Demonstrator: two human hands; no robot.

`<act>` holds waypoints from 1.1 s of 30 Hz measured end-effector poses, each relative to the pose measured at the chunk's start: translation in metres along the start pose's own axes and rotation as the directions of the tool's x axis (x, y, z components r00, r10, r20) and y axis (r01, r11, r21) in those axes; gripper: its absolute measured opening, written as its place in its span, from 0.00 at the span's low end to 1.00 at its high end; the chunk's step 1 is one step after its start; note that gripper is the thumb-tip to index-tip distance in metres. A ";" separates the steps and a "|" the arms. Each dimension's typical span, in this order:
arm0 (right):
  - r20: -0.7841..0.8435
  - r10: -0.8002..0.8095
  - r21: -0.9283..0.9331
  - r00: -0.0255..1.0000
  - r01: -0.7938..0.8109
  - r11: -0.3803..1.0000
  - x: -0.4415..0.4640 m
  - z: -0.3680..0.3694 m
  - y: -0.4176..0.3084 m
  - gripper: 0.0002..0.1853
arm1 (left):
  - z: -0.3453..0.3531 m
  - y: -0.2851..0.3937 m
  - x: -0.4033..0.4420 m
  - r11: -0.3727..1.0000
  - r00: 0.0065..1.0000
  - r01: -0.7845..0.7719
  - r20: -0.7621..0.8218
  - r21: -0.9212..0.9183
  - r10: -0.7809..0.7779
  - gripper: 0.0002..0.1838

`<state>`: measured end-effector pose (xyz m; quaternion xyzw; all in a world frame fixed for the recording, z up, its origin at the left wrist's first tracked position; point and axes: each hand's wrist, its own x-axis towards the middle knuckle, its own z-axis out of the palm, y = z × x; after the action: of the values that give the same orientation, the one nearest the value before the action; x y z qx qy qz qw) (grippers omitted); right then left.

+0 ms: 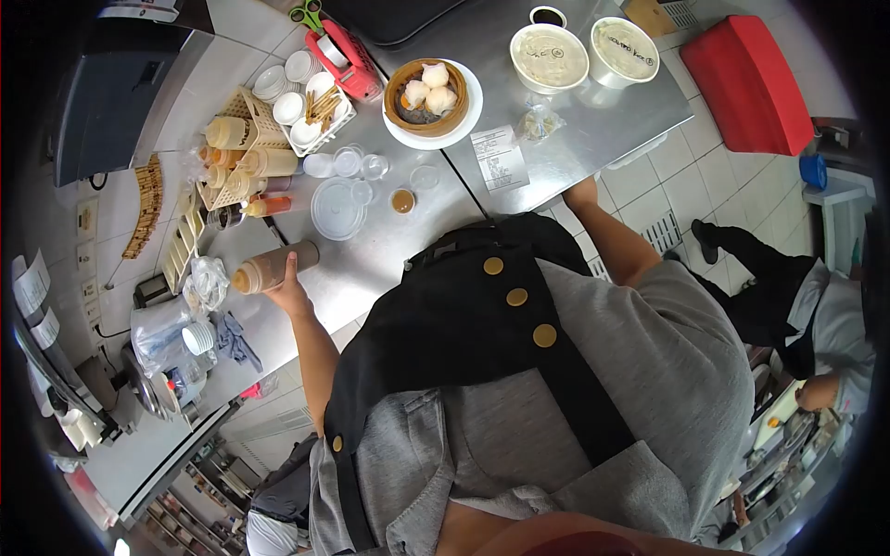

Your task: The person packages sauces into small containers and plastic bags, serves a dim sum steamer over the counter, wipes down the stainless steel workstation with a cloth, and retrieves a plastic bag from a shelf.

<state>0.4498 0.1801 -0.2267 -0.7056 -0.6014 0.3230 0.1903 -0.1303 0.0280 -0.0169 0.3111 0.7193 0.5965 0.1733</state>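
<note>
From where I stand, everything hangs on the line between the squeeze bottle (269,269) and the sauce cup (402,201). With the bamboo steamer (419,130) as the mark, the bottle is off to its left and nearer the person, clasped around the body by the left hand (293,289). The cup sits just on the person's side of the steamer, so it lies rightward of that hand and farther forward, closer to it than to the right hand (581,193). The bottle's long axis runs roughly crosswise, nozzle end away from the cup (standing or tipped, I can't tell). The right hand is right of the steamer, near the paper slip (501,159); its fingers are hidden, so I can't say what they grip. I count one held bottle, one sauce cup, one steamer, three dumplings (440,100) inside, one slip, and two lidded tubs (549,57) right of the steamer.
</note>
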 end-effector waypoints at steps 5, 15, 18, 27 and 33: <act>-0.143 -0.211 0.183 0.967 0.235 0.955 -0.038 -0.020 0.018 0.32 | 0.016 -0.005 -0.022 0.986 0.943 0.162 -0.291 -0.024 -0.162 0.48; 0.432 -0.108 0.600 0.895 -0.195 0.776 -0.112 -0.118 -0.188 0.22 | 0.128 0.077 -0.110 0.982 0.715 0.176 0.695 -0.068 -0.080 0.24; 0.448 -0.267 0.621 0.853 -0.082 0.780 -0.093 -0.098 -0.247 0.19 | 0.179 0.163 -0.106 0.820 0.475 -0.569 0.789 -0.062 0.390 0.35; 0.440 -0.397 0.839 0.805 -0.211 0.502 -0.090 -0.095 -0.283 0.14 | 0.187 0.157 -0.086 0.981 0.593 -0.187 0.790 -0.057 0.159 0.28; 0.463 -0.332 0.782 0.822 -0.202 0.589 -0.094 -0.097 -0.270 0.13 | 0.191 0.150 -0.094 0.998 0.551 -0.053 0.832 -0.044 0.066 0.30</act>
<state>0.3138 0.1557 0.0416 -0.3885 -0.4437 0.7444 0.3131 0.0951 0.1242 0.0732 0.5789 0.5370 0.3891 0.4744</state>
